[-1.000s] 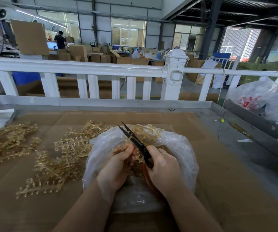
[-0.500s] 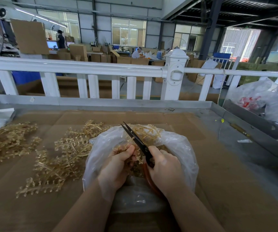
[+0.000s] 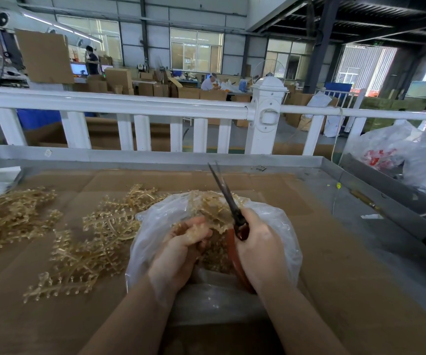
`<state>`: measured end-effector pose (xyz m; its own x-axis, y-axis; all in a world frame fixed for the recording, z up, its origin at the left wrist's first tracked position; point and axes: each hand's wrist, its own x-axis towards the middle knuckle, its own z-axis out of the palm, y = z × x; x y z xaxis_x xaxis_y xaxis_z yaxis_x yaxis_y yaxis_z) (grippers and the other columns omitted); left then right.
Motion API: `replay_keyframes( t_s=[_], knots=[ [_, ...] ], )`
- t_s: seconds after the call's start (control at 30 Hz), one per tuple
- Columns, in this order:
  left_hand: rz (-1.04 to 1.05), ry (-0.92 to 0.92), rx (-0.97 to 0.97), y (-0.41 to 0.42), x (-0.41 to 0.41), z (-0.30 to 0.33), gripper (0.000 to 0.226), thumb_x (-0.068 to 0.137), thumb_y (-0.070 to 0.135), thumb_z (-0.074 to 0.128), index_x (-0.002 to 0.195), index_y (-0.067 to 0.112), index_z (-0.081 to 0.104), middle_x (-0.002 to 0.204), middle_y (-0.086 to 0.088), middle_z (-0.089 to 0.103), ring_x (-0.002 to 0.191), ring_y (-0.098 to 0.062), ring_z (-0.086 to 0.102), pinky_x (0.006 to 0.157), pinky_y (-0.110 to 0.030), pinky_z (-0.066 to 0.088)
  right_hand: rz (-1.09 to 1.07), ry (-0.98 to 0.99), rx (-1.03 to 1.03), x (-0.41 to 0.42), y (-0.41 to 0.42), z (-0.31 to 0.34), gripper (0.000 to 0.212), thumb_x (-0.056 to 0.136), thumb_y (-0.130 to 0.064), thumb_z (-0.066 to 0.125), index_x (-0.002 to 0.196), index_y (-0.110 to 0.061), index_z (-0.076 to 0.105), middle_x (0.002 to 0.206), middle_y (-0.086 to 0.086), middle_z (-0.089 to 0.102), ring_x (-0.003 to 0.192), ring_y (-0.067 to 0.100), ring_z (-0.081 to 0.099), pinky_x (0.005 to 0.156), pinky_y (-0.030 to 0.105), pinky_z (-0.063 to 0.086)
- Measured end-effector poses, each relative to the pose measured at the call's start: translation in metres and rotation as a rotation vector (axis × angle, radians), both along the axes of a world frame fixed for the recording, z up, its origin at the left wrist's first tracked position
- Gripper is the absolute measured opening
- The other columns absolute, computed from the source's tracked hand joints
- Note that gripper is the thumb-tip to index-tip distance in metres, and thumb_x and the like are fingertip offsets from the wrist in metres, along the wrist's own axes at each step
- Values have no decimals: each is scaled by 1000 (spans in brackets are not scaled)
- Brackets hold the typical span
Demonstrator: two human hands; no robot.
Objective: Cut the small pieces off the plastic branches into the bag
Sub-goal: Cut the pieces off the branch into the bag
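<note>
Head view: my left hand (image 3: 181, 248) curls around a branch (image 3: 206, 213) over the open bag (image 3: 278, 221). My right hand (image 3: 260, 248) grips the scissors (image 3: 228, 201), blades nearly closed, pointing up. More branches (image 3: 99, 237) lie left on the cardboard (image 3: 335, 290).

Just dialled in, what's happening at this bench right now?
A person is trimming plastic branches over a clear bag on the cardboard-lined bench. The left hand holds a branch inside the bag's mouth. The right hand grips red-handled scissors, blades nearly together and pointing up and away, not on the branch at this moment. Cut pieces sit in the bag. More branches lie in piles to the left.
</note>
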<state>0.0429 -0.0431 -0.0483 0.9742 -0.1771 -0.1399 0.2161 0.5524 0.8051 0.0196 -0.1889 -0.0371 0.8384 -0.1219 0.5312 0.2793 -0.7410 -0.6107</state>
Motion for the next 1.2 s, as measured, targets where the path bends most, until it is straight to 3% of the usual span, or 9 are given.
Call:
replay_keyframes(
  t_s=[0.17, 0.3, 0.4, 0.47, 0.6, 0.8, 0.97, 1.13, 1.2],
  knots=[
    [-6, -38, 25, 0, 0, -3, 41, 73, 6, 69, 112, -4, 63, 87, -15, 71, 78, -21, 68, 73, -28, 57, 51, -4, 146, 5, 4, 6, 20, 92, -29, 59, 112, -30, 60, 85, -15, 65, 84, 0, 61, 74, 13, 46],
    [19, -50, 44, 1, 0, -4, 41, 68, 9, 75, 104, -6, 62, 78, -16, 67, 79, -28, 60, 91, -44, 43, 94, -6, 319, 8, 5, 10, 10, 90, -34, 62, 99, -28, 63, 78, -19, 64, 82, -2, 62, 73, 9, 44],
    [48, -72, 112, 0, 0, -4, 30, 61, 14, 77, 84, 5, 61, 63, -9, 66, 61, -18, 62, 73, -34, 47, 174, 45, 425, 10, 5, 15, 12, 88, -37, 64, 89, -25, 63, 76, -12, 66, 79, 6, 65, 78, 26, 51],
    [43, -88, 149, -1, -1, -3, 25, 61, 16, 77, 78, 9, 60, 59, -7, 65, 53, -13, 62, 57, -25, 49, 160, 58, 425, 12, 5, 17, 12, 86, -34, 68, 92, -25, 65, 79, -12, 67, 82, 5, 64, 79, 24, 50],
    [-22, -102, 168, 2, -2, -3, 25, 62, 18, 78, 77, 11, 59, 60, -8, 64, 57, -18, 63, 66, -36, 48, 111, 75, 373, 15, 3, 16, 24, 83, -26, 73, 105, -22, 64, 91, -11, 68, 90, 4, 63, 82, 17, 48],
    [-46, -118, 181, 2, -5, 1, 25, 69, 19, 72, 84, 9, 56, 56, -5, 63, 45, -11, 58, 37, -17, 39, 191, 88, 371, 16, 2, 13, 24, 80, -15, 74, 102, -23, 67, 92, -9, 70, 92, 4, 64, 87, 27, 51],
    [93, -130, 158, -2, -7, 1, 36, 70, 27, 72, 99, 7, 63, 81, -10, 69, 71, -26, 63, 67, -38, 46, 168, 127, 342, 16, 4, 9, 23, 79, -16, 75, 97, -27, 66, 87, -10, 69, 85, 2, 64, 80, 21, 51],
    [130, -88, 79, -2, -7, 1, 32, 72, 18, 73, 98, 0, 66, 91, -20, 71, 81, -29, 71, 62, -32, 58, 177, 162, 404, 13, 7, 14, 24, 77, -18, 77, 89, -35, 65, 86, -16, 69, 86, -3, 63, 77, 14, 46],
    [151, -99, 66, -2, -8, 0, 35, 71, 16, 73, 101, 1, 67, 97, -20, 70, 88, -31, 69, 72, -37, 59, 171, 177, 419, 12, 7, 16, 23, 78, -19, 77, 92, -32, 66, 88, -15, 69, 87, -1, 63, 78, 16, 46]
  ],
)
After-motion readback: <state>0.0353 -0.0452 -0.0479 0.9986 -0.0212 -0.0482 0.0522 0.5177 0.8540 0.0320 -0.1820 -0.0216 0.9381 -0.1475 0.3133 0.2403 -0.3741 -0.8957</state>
